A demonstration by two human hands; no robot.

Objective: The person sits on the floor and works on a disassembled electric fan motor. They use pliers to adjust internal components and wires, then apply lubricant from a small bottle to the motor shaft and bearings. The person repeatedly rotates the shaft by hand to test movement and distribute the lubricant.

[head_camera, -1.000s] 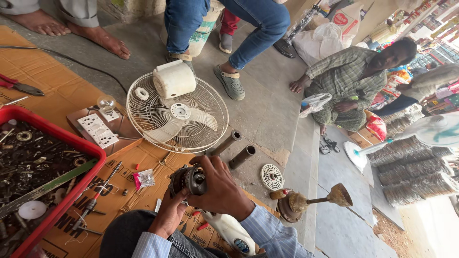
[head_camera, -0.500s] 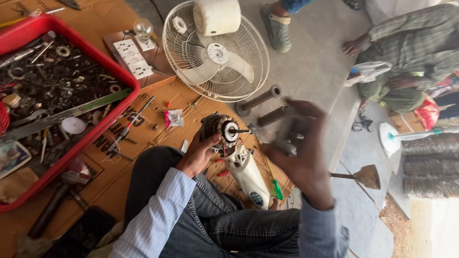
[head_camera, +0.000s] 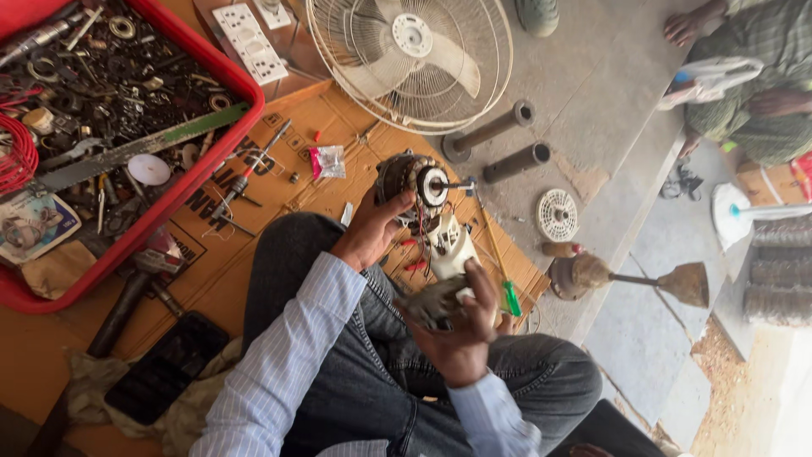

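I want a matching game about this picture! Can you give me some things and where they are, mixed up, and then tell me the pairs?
Things:
1. fan motor
2. saw blade
3. two dark tubes
4. wire fan cage

Places:
A. lying across the red tray
B. on the bare grey floor
C. held by the left hand
D. at the top edge, beyond the cardboard

Pairs: 1-C, 2-A, 3-B, 4-D
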